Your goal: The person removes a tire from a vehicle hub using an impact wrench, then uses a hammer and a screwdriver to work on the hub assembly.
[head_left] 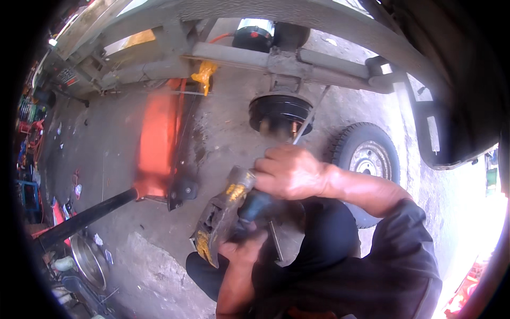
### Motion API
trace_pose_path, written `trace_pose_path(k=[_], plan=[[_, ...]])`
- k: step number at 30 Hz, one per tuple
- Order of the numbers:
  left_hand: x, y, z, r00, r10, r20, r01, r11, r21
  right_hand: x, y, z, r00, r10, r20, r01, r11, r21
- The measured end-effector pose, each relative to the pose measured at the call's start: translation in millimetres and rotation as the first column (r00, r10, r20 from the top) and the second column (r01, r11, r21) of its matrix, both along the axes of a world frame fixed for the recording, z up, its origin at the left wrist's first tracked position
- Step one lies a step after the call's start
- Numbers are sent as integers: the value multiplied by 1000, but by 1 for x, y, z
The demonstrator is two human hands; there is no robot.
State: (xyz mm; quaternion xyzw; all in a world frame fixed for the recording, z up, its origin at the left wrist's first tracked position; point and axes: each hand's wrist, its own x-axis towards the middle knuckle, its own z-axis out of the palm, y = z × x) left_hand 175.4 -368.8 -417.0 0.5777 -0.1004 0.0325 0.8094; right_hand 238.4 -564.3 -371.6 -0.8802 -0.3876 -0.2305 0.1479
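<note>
Over my lap is a curved, grimy metal part [218, 213] with yellow smears. My left hand [243, 248] is closed round its lower inner side, with some fingers hidden behind it. My right hand [287, 173] is closed at its upper end. Between my hands is a blurred dark teal thing [256, 207]; its kind cannot be made out. Beyond my right hand, a round black hub [280, 110] with studs hangs under a grey beam. A thin pale rod [312, 116] slants past the hub toward my right knuckles; whether I touch it is unclear.
An orange floor jack [156, 135] with a long black handle [87, 217] stands to the left. A tyred wheel [369, 158] lies to the right, partly behind my forearm. Grey frame beams [228, 56] cross overhead, with a yellow rag-like piece [205, 73]. A metal ring [87, 260] lies lower left.
</note>
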Motion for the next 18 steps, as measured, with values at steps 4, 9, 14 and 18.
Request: trace_pose_path(k=[4, 9, 14, 18], plan=[[7, -12, 19, 962, 212, -170, -186, 970, 156, -2, 7, -2, 998, 14, -57, -14, 1000, -7], [3, 9, 19, 933, 292, -209, -277, 956, 98, 11, -19, 13, 963, 147, -225, -131, 988, 86], [-3, 41, 19, 874, 443, -203, -452, 892, 1, 81, -136, 9, 726, -677, 120, 685, 727, -51], [-11, 50, 13, 855, 472, -214, -495, 867, -66, 115, -164, 10, 546, -791, -274, 741, 609, -282]])
